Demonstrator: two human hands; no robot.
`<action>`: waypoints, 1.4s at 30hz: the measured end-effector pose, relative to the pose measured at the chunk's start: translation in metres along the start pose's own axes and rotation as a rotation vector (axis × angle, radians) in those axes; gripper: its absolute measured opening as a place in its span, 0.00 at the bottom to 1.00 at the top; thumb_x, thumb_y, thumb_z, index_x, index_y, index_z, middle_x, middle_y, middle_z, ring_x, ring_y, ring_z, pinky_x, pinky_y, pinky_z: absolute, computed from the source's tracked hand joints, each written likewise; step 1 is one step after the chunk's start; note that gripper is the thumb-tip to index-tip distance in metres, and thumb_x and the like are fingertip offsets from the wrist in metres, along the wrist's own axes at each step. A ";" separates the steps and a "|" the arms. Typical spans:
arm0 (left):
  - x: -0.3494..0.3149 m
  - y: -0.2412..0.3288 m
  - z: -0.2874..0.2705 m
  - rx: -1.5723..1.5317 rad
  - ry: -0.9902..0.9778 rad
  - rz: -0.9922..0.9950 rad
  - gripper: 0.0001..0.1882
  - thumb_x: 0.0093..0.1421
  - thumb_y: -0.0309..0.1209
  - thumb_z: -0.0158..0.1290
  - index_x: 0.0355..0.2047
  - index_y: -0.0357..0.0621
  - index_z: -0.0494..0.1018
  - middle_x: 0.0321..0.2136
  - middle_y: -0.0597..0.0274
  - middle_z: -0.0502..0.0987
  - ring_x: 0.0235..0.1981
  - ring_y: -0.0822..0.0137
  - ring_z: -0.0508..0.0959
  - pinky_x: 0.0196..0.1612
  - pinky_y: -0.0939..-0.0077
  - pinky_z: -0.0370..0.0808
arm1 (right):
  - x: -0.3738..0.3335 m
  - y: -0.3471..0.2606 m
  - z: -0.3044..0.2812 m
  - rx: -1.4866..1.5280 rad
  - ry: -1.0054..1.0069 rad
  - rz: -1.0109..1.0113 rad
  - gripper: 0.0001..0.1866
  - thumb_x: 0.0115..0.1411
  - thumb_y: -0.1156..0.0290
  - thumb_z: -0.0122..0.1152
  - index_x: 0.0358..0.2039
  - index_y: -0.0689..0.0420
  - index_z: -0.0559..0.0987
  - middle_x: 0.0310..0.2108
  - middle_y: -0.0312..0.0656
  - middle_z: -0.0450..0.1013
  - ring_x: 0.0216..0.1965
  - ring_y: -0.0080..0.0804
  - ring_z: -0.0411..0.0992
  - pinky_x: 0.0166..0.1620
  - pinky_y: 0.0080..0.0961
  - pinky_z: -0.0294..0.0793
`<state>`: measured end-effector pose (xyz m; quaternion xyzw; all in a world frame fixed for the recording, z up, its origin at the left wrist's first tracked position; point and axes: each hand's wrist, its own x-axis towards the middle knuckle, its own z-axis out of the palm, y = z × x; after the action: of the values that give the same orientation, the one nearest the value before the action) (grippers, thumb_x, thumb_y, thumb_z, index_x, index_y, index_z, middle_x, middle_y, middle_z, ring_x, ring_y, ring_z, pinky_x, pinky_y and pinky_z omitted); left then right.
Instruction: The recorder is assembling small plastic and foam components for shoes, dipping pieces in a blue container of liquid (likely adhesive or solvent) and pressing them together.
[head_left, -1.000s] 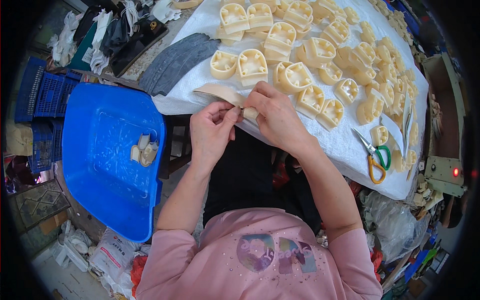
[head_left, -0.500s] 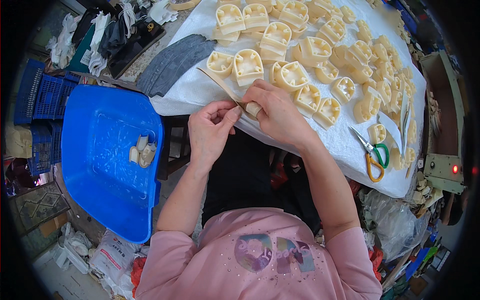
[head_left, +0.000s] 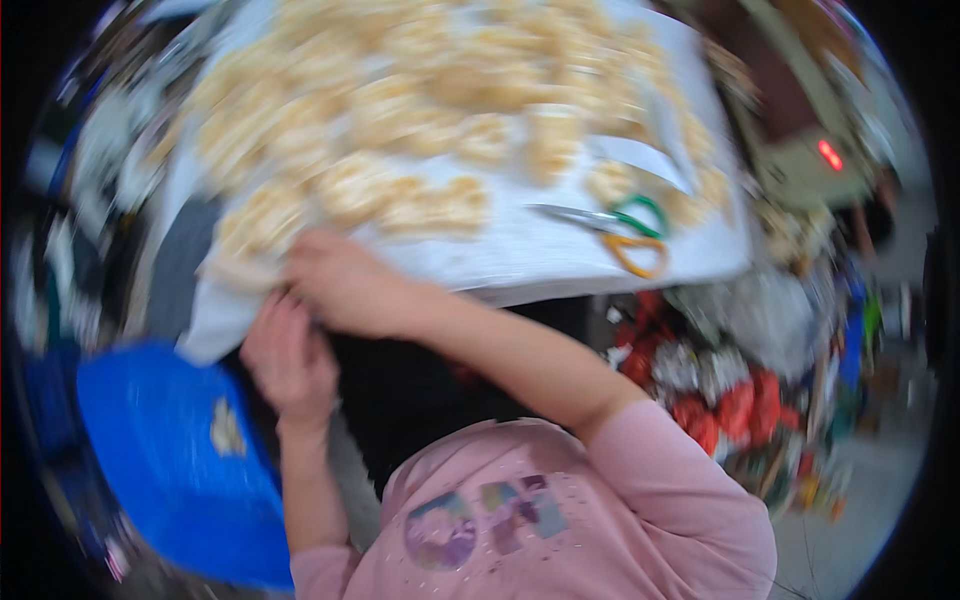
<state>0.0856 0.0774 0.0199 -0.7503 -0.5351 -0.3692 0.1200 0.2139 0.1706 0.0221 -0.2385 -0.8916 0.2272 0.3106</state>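
At the front left corner of the white-covered table (head_left: 520,270) my two hands meet. My right hand (head_left: 350,285) has its fingers closed on a thin tan strip (head_left: 240,272), whose pale end sticks out to the left. Just below it, my left hand (head_left: 292,360) has its fingers drawn together at the strip's near end; blur and the right hand hide the exact grip. Many cream hollow plastic pieces, shaped like shoe heels (head_left: 355,185), cover the table beyond my hands. Scissors (head_left: 635,235) with green and orange handles lie on the right, near the front edge.
A blue plastic tub (head_left: 170,450) stands at the lower left with a few pale pieces (head_left: 227,428) inside. Dark grey sheets (head_left: 180,265) lie at the table's left edge. On the right are a machine box with a red light (head_left: 830,155), clear plastic bags (head_left: 760,320) and red bags (head_left: 735,410).
My view has swung to the right and blurred, so table, tub and scissors appear shifted left. My hands remain together at the strip, now at the table's front left corner in the picture.
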 end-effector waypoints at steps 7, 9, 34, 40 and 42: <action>-0.011 0.005 0.002 0.067 -0.173 -0.122 0.19 0.58 0.27 0.51 0.50 0.38 0.69 0.51 0.51 0.69 0.52 0.51 0.68 0.54 0.58 0.60 | -0.009 -0.017 -0.011 0.321 0.284 0.208 0.07 0.47 0.77 0.52 0.28 0.64 0.69 0.32 0.49 0.65 0.37 0.48 0.65 0.39 0.38 0.67; -0.005 0.010 0.004 0.057 -0.194 -0.139 0.20 0.56 0.25 0.51 0.51 0.40 0.68 0.53 0.53 0.68 0.54 0.52 0.66 0.55 0.58 0.58 | -0.012 -0.016 -0.028 0.289 0.430 0.212 0.07 0.47 0.77 0.52 0.29 0.63 0.69 0.31 0.48 0.65 0.36 0.49 0.65 0.38 0.38 0.67; 0.010 -0.001 0.004 -0.162 -0.064 -0.127 0.19 0.59 0.22 0.44 0.52 0.33 0.64 0.52 0.41 0.64 0.54 0.45 0.65 0.57 0.56 0.61 | -0.084 -0.023 -0.153 -0.086 0.529 0.312 0.11 0.39 0.82 0.56 0.24 0.62 0.65 0.29 0.47 0.64 0.30 0.46 0.66 0.31 0.33 0.68; 0.036 0.052 -0.020 -0.698 -0.234 -0.456 0.18 0.61 0.33 0.44 0.46 0.30 0.69 0.39 0.53 0.74 0.39 0.62 0.75 0.42 0.73 0.70 | -0.075 -0.046 -0.151 -0.427 0.283 0.039 0.11 0.34 0.78 0.58 0.18 0.58 0.64 0.42 0.46 0.70 0.35 0.42 0.69 0.32 0.32 0.70; 0.039 0.066 -0.012 -1.401 -0.467 -0.611 0.24 0.64 0.41 0.43 0.48 0.30 0.66 0.38 0.54 0.74 0.33 0.68 0.75 0.32 0.77 0.72 | -0.077 -0.054 -0.139 -0.457 0.220 -0.018 0.13 0.34 0.73 0.61 0.16 0.56 0.64 0.45 0.45 0.70 0.38 0.40 0.69 0.34 0.32 0.70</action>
<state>0.1458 0.0717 0.0687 -0.5293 -0.3721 -0.4694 -0.6009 0.3439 0.1199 0.1156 -0.3179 -0.8827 -0.0102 0.3459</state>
